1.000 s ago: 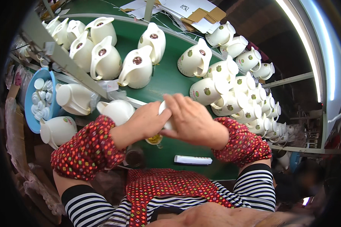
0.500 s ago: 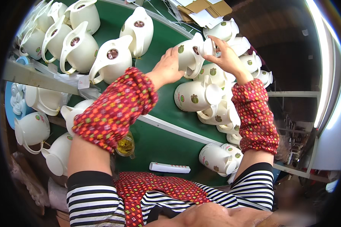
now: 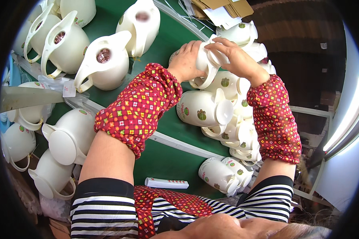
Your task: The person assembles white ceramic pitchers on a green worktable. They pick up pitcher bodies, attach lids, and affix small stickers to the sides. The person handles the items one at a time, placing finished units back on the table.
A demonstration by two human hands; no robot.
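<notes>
My left hand (image 3: 186, 61) is wrapped round the far side of a white vacuum jug (image 3: 202, 60), which lies tilted with its mouth toward the right. With fingers and thumb curved, my right hand (image 3: 242, 60) grips a white lid (image 3: 218, 58) at that mouth. Whether the lid is seated cannot be made out, since the fingers cover part of it. Just below, a lidded jug (image 3: 199, 108) with a green leaf print lies on its side. To the left stand jugs without lids, the nearest open jug (image 3: 107, 63) showing a shiny round opening.
Lidded jugs (image 3: 232, 131) lie stacked along the right of the green belt (image 3: 167, 155). A metal rail (image 3: 187, 146) crosses in front. More jugs (image 3: 70, 135) sit at the lower left. A white paper box (image 3: 166, 183) lies near me; cardboard (image 3: 235, 8) is at the back.
My right hand has brought the lid from beside the jug onto its mouth. The jug has turned in my left hand, and the view has shifted slightly.
</notes>
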